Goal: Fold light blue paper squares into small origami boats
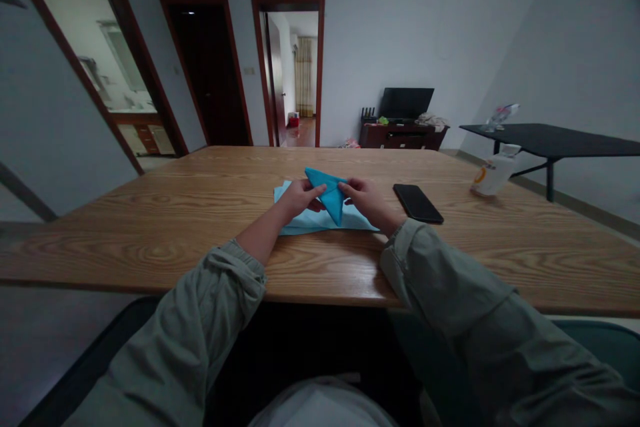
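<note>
Head view, looking forward and down across a room with pale walls and dark wooden door frames. Far side: a wide doorway [103,60] at left opens on a washroom counter; a dark doorway [207,73] and an open doorway [290,67] with a striped curtain [303,77] beyond it stand side by side. Against the far wall, a dark cabinet [400,137] carries a black monitor [406,103]. At right stands a black table [555,141], apart from the large wood-grain bench [150,233] that fills the middle of the view. On the bench, right of centre, a white plastic bottle [493,172] lies tilted on its side, and nearer the hands a black smartphone [417,203] lies flat, just beside the right hand [364,203]. Centre of the bench, near its near edge: a light-blue sheet [295,223] lies flat beneath a folded blue paper shape [330,192], a pointed triangular form held over the sheet. The grip of the left hand [299,200] is closed on the shape's left side; the right hand's grip is closed on its right side. Grey-green sleeves [200,310] cover both forearms up to the wrists.
</note>
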`<action>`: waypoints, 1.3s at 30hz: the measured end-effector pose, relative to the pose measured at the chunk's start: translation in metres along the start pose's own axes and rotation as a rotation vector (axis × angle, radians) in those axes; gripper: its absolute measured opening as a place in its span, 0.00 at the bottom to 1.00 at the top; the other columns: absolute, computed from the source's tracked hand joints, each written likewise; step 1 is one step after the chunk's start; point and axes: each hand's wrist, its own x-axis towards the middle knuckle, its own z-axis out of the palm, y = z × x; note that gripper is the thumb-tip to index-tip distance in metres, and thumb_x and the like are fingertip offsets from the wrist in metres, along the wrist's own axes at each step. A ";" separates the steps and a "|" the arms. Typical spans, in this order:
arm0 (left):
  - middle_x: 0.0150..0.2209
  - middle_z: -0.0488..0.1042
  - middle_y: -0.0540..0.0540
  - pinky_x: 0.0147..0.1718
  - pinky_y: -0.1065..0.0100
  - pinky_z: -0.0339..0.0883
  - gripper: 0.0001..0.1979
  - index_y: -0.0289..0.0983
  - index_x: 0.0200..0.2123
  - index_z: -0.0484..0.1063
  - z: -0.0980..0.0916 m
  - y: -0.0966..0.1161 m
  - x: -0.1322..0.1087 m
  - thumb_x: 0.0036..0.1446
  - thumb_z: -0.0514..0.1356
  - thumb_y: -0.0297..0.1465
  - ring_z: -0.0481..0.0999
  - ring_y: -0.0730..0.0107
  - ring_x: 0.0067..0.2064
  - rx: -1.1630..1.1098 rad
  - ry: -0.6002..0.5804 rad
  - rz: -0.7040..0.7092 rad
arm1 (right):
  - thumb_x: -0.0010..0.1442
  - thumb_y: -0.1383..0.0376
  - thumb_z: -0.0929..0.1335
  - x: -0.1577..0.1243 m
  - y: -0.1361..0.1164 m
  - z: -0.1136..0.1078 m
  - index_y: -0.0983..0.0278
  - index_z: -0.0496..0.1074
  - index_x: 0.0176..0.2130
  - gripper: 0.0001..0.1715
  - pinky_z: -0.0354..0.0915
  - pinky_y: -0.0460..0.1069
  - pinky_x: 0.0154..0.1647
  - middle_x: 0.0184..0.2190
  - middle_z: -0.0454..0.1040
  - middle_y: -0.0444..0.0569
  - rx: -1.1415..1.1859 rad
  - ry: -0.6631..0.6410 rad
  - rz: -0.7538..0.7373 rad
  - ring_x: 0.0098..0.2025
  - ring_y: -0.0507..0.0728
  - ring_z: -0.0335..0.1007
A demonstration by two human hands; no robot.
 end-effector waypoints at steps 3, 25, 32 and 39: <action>0.26 0.77 0.45 0.24 0.69 0.71 0.21 0.33 0.35 0.72 0.001 0.000 0.003 0.50 0.65 0.47 0.77 0.68 0.24 0.024 0.034 0.006 | 0.55 0.58 0.69 -0.003 -0.003 0.000 0.62 0.69 0.49 0.22 0.67 0.52 0.36 0.41 0.72 0.51 -0.249 0.166 -0.220 0.34 0.55 0.68; 0.49 0.75 0.36 0.41 0.62 0.71 0.29 0.34 0.48 0.66 0.010 -0.001 0.007 0.43 0.71 0.34 0.78 0.62 0.43 -0.079 -0.001 0.224 | 0.56 0.64 0.68 -0.017 -0.017 0.015 0.59 0.61 0.59 0.32 0.67 0.55 0.49 0.53 0.72 0.52 -0.228 -0.040 -0.366 0.47 0.59 0.72; 0.47 0.77 0.38 0.46 0.60 0.69 0.28 0.34 0.48 0.66 0.009 -0.003 0.009 0.45 0.70 0.34 0.78 0.61 0.45 -0.113 -0.027 0.251 | 0.56 0.61 0.69 -0.016 -0.017 0.014 0.57 0.60 0.60 0.34 0.67 0.55 0.47 0.52 0.73 0.52 -0.225 -0.001 -0.351 0.48 0.60 0.71; 0.42 0.78 0.41 0.41 0.64 0.70 0.24 0.35 0.48 0.65 0.009 0.000 0.007 0.47 0.66 0.30 0.78 0.65 0.41 -0.064 0.016 0.222 | 0.57 0.62 0.67 -0.017 -0.014 0.010 0.56 0.58 0.61 0.33 0.68 0.51 0.35 0.50 0.74 0.51 -0.249 -0.024 -0.321 0.38 0.57 0.71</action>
